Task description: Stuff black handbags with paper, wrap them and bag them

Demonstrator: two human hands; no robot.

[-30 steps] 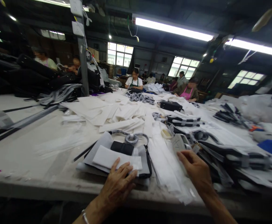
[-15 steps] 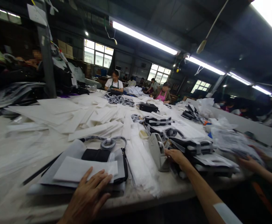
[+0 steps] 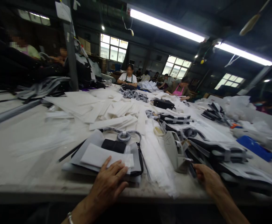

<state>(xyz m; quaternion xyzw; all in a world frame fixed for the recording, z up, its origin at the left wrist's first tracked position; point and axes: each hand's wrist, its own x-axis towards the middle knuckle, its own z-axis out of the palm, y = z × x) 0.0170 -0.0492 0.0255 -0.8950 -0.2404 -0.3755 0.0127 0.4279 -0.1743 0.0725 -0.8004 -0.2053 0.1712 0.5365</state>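
My left hand (image 3: 111,177) lies with its fingers spread on a folded white sheet (image 3: 98,156) over a black handbag (image 3: 139,160). Grey wrapping (image 3: 86,152) shows around the bag, and its wrapped handle (image 3: 124,136) curves out behind. To the right stands a grey tape dispenser (image 3: 172,151) with a cross marked on its side. My right hand (image 3: 204,175) is just beside its front end, fingers pinched together. A glossy bit of clear tape (image 3: 188,160) seems to run from the dispenser to the fingertips, partly blurred.
White padding strips (image 3: 156,155) lie between bag and dispenser. More wrapped black bags (image 3: 229,152) are stacked on the right, near a blue piece (image 3: 255,147). Loose white sheets (image 3: 112,109) cover the table's middle. Several people sit farther back, and a post (image 3: 70,59) rises at left.
The view has turned right, then left and down overall is unclear; my right hand has moved from the dispenser's front toward the right. A neighbour's hands at right have left view.
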